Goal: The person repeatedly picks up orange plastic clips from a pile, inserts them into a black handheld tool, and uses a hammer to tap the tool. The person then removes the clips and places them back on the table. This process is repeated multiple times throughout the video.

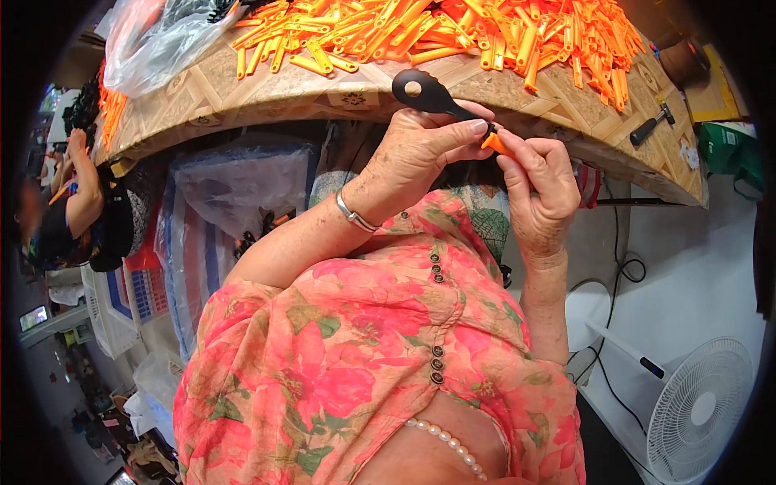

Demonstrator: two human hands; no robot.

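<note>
My left hand (420, 147) is closed around a black plastic handle (427, 95) with a round hole in its wide end. The handle's narrow end points right, toward my other hand. There, an orange plastic piece (496, 145) meets the narrow end, pinched by the thumb and fingers of my right hand (540, 184). How far the two parts fit together is hidden by my fingers. Both hands are just off the near edge of the table, above my lap. Beyond them lies a large heap of orange plastic pieces (388, 31).
The table (356, 101) curves across the top, with a hammer (651, 124) at its right. A clear plastic bag (158, 50) rests at the far left. A plastic-lined bag (242, 174) stands below. At right is a white fan (700, 409); at left, another person (81, 198) sits.
</note>
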